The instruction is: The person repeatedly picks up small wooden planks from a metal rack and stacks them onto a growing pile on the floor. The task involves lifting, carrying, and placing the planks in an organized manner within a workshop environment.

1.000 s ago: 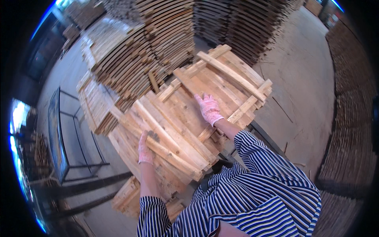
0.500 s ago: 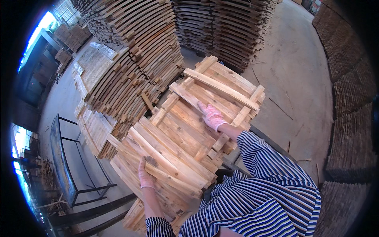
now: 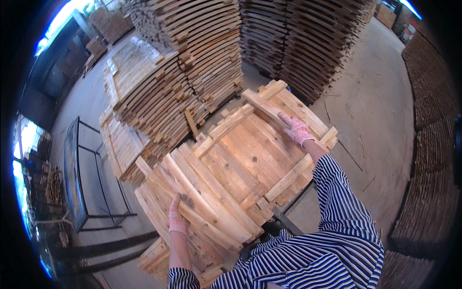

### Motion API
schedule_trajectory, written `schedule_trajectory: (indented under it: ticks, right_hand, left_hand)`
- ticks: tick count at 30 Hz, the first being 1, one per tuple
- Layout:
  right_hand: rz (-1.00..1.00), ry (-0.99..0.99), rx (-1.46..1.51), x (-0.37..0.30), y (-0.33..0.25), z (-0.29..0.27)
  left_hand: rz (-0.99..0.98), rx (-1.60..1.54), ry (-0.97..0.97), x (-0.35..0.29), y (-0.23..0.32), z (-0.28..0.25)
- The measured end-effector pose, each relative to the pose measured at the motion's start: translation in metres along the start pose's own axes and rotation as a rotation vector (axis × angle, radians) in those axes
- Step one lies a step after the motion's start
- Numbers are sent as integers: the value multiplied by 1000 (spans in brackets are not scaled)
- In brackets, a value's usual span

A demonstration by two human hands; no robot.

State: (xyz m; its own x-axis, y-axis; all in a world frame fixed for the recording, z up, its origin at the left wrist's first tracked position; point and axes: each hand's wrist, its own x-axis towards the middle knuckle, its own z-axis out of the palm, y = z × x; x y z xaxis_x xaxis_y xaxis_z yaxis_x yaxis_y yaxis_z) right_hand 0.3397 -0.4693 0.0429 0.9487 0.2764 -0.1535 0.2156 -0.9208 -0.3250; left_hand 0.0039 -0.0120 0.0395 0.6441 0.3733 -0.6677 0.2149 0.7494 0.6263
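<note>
My right hand (image 3: 298, 131), in a pink-and-white glove, grips a narrow wooden plank (image 3: 262, 104) lying across the far right end of a pale timber panel (image 3: 255, 156). Two battens run along the panel's sides. At the near left, my left hand (image 3: 177, 219), gloved alike, is closed at the edge of a long plank (image 3: 207, 222); some of its fingers are hidden. Several loose planks (image 3: 192, 185) lie side by side between the hands, over the panel's left part.
Tall stacks of boards (image 3: 207, 43) and darker boards (image 3: 317, 48) rise beyond the panel. A lower board stack (image 3: 139, 72) stands left of them. On the left is a black metal frame (image 3: 77, 178). More stacked boards (image 3: 423, 202) line the right side, across the concrete floor (image 3: 375, 111).
My right hand has moved right across the panel with the plank, baring more of the panel's middle. My left hand stays by the planks at the left. The view has shifted somewhat.
</note>
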Motion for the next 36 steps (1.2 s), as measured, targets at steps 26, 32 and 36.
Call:
schedule_trajectory:
  ticks: [26, 32, 36]
  right_hand:
    - [-434, -412, 525, -223, -339, 107]
    - [-372, -185, 925, -181, -263, 127]
    - [-281, 43, 707, -146, -222, 112]
  left_hand:
    - [120, -21, 53, -18, -19, 6]
    - [34, -181, -100, -26, -10, 0]
    - [47, -77, -101, -9, 5, -48]
